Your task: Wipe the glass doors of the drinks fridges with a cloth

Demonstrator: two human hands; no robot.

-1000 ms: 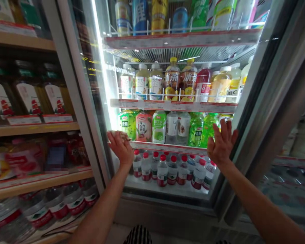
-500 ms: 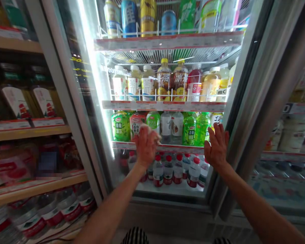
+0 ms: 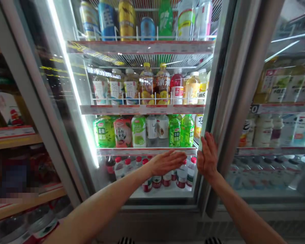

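Observation:
I face a lit drinks fridge behind a glass door (image 3: 66, 112). My left hand (image 3: 167, 162) lies flat on the glass with fingers stretched to the right, in front of the red-capped water bottles (image 3: 122, 166). Whether anything is under its palm is hidden. My right hand (image 3: 207, 156) is open, pressed flat and upright against the door's right edge by the metal frame (image 3: 228, 101). The two hands are close together, a little apart. Green tea bottles (image 3: 104, 131) stand on the shelf above the left hand.
Wooden store shelves (image 3: 12, 139) with packaged goods stand at the left. A second glass-fronted fridge (image 3: 277, 135) with bottles is at the right. Cans and bottles (image 3: 127, 20) fill the upper fridge shelves.
My left hand has swept right across the glass, from the door's left side to beside my right hand; a pale cloth showed under it earlier. The view has turned to the right.

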